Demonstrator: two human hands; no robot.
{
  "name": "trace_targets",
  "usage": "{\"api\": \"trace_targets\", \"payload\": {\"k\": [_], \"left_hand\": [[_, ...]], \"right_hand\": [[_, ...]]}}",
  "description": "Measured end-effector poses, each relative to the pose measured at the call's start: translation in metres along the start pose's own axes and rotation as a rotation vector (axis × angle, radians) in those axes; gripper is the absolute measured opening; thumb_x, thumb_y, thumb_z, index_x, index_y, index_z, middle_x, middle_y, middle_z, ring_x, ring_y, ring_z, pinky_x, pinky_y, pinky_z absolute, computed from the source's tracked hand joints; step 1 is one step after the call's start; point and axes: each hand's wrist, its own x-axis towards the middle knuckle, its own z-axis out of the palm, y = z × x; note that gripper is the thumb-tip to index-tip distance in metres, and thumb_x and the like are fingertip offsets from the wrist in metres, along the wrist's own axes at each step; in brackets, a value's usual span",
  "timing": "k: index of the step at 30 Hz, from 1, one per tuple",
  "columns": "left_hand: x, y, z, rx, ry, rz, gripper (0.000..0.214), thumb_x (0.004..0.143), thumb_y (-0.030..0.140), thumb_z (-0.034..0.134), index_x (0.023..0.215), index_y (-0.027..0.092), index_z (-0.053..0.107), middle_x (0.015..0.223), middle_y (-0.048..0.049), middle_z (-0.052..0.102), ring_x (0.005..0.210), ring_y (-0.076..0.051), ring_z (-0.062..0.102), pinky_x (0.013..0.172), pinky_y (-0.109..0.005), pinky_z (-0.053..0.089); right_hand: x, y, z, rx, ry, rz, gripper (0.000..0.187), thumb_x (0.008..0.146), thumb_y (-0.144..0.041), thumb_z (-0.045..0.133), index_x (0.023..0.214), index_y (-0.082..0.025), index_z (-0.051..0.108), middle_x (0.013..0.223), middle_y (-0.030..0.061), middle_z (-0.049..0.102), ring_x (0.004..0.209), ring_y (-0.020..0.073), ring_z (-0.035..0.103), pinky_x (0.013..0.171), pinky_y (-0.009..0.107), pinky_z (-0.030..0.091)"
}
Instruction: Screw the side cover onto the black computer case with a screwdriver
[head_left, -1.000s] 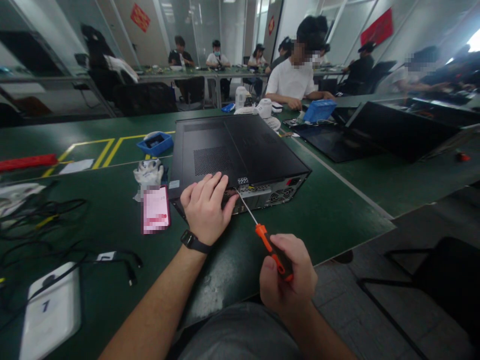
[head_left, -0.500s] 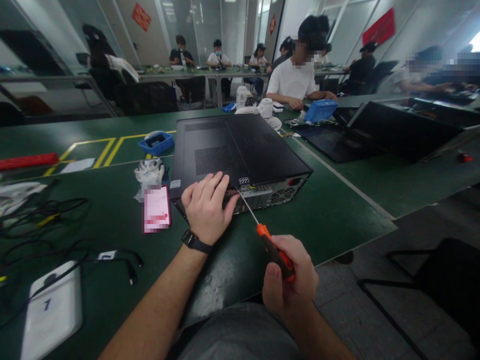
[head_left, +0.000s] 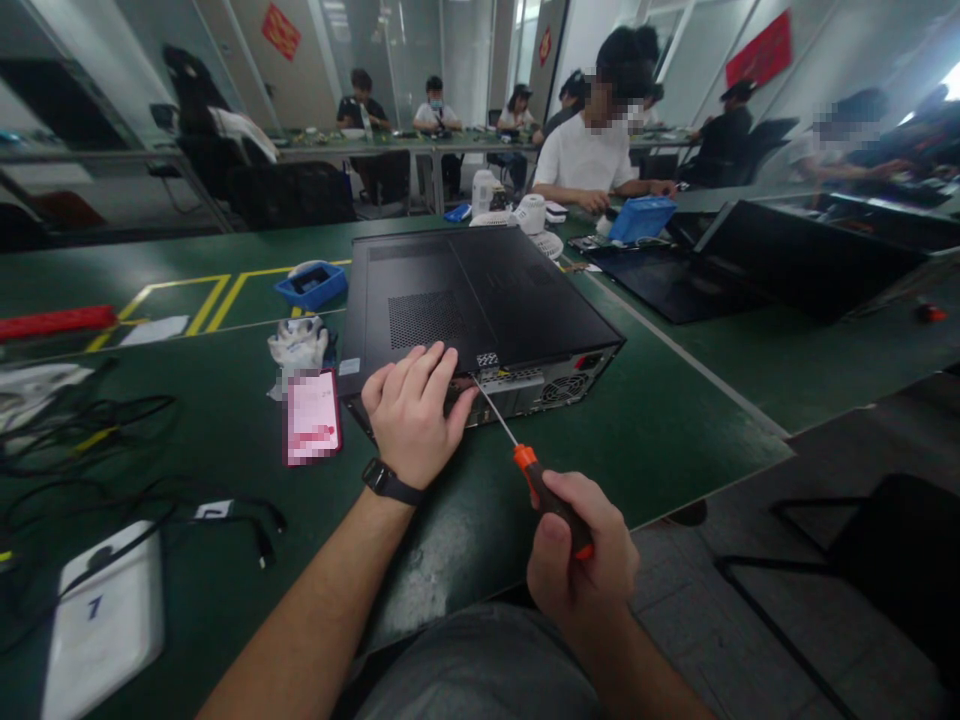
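Note:
A black computer case (head_left: 480, 295) lies flat on the green table (head_left: 675, 410), its rear panel facing me. My left hand (head_left: 416, 415) rests on the case's near rear edge, fingers laid over the top and the thumb beside the panel. My right hand (head_left: 581, 570) is closed round the orange and black handle of a screwdriver (head_left: 536, 475). The thin shaft points up and left, with its tip at the rear panel close to my left thumb. A dark watch sits on my left wrist.
A phone (head_left: 311, 430) lies left of the case, with white gloves (head_left: 298, 345) and a blue tray (head_left: 311, 285) behind it. Black cables (head_left: 82, 430) and a white numbered box (head_left: 101, 625) sit at the left. An open case (head_left: 787, 260) and seated people are at the right and back.
The right hand has shifted slightly down and right on the screwdriver handle. The left hand and the case have stayed in place.

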Motion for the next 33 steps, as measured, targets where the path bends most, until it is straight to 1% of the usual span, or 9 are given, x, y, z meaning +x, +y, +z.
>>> {"api": "trace_targets", "payload": {"k": [6,11,14,17,20,23,27,30,33], "left_hand": [[0.0001,-0.0006,0.0001,0.026,0.008,0.022,0.045,0.096,0.042,0.067,0.137,0.027,0.064,0.140,-0.0070,0.070,0.130,-0.031,0.063,0.111,-0.049,0.032],[-0.0004,-0.0008,0.0000,0.020,0.003,0.013,0.045,0.095,0.042,0.067,0.138,0.028,0.063,0.140,-0.0070,0.069,0.130,-0.031,0.063,0.111,-0.050,0.032],[-0.0006,-0.0008,0.0000,0.013,0.001,0.013,0.045,0.095,0.042,0.067,0.139,0.028,0.063,0.141,-0.0073,0.069,0.130,-0.032,0.063,0.112,-0.050,0.032],[-0.0003,-0.0005,-0.0003,0.015,-0.001,0.015,0.045,0.096,0.041,0.067,0.138,0.027,0.064,0.141,-0.0075,0.069,0.130,-0.031,0.063,0.112,-0.050,0.031],[0.0002,0.0001,-0.0006,0.007,-0.006,0.008,0.046,0.095,0.041,0.067,0.139,0.027,0.064,0.140,-0.0078,0.069,0.130,-0.032,0.063,0.112,-0.050,0.031],[0.0004,0.0004,-0.0007,0.006,-0.007,0.005,0.045,0.095,0.041,0.067,0.138,0.027,0.064,0.140,-0.0077,0.070,0.130,-0.032,0.063,0.111,-0.051,0.032],[0.0002,0.0004,-0.0007,0.019,0.007,0.017,0.044,0.096,0.041,0.067,0.138,0.028,0.064,0.139,-0.0073,0.070,0.129,-0.031,0.063,0.110,-0.050,0.033],[0.0005,0.0004,-0.0007,0.021,0.010,0.021,0.044,0.096,0.041,0.067,0.137,0.027,0.064,0.140,-0.0073,0.070,0.129,-0.031,0.064,0.110,-0.050,0.034],[0.0008,0.0003,-0.0008,0.030,0.010,0.022,0.044,0.096,0.041,0.067,0.137,0.027,0.064,0.139,-0.0071,0.070,0.129,-0.031,0.064,0.110,-0.050,0.034]], "right_hand": [[0.0053,-0.0020,0.0002,0.052,-0.019,-0.013,0.039,0.086,-0.015,0.056,0.125,-0.015,0.061,0.103,0.0095,0.067,0.091,0.0227,0.069,0.077,0.041,0.061],[0.0059,-0.0021,-0.0005,-0.011,0.002,-0.017,0.039,0.087,-0.009,0.059,0.125,-0.018,0.061,0.095,0.0057,0.070,0.079,0.0183,0.069,0.068,0.033,0.060],[0.0036,-0.0019,-0.0006,-0.014,-0.004,-0.008,0.036,0.091,-0.011,0.058,0.126,-0.017,0.061,0.094,0.0053,0.071,0.073,0.0156,0.068,0.062,0.029,0.059],[0.0032,-0.0023,-0.0002,0.014,-0.010,-0.002,0.039,0.090,-0.015,0.057,0.128,-0.016,0.060,0.100,0.0087,0.070,0.083,0.0194,0.070,0.070,0.035,0.062],[0.0050,-0.0025,0.0008,0.017,-0.017,-0.012,0.041,0.085,-0.012,0.058,0.126,-0.016,0.060,0.101,0.0094,0.068,0.089,0.0221,0.069,0.076,0.040,0.062],[0.0052,-0.0018,0.0020,-0.005,0.015,-0.030,0.040,0.085,-0.009,0.060,0.124,-0.017,0.061,0.098,0.0073,0.069,0.085,0.0207,0.070,0.072,0.037,0.062],[0.0020,-0.0010,0.0023,-0.029,0.028,0.015,0.036,0.088,-0.011,0.062,0.124,-0.017,0.061,0.097,0.0059,0.072,0.076,0.0179,0.071,0.066,0.031,0.061],[0.0021,-0.0013,0.0021,0.017,0.007,0.006,0.034,0.090,-0.016,0.058,0.124,-0.015,0.061,0.100,0.0079,0.070,0.081,0.0197,0.070,0.069,0.035,0.061],[0.0053,-0.0015,0.0024,0.034,0.009,-0.012,0.035,0.088,-0.013,0.056,0.123,-0.016,0.061,0.099,0.0079,0.068,0.085,0.0211,0.070,0.073,0.039,0.062]]}}
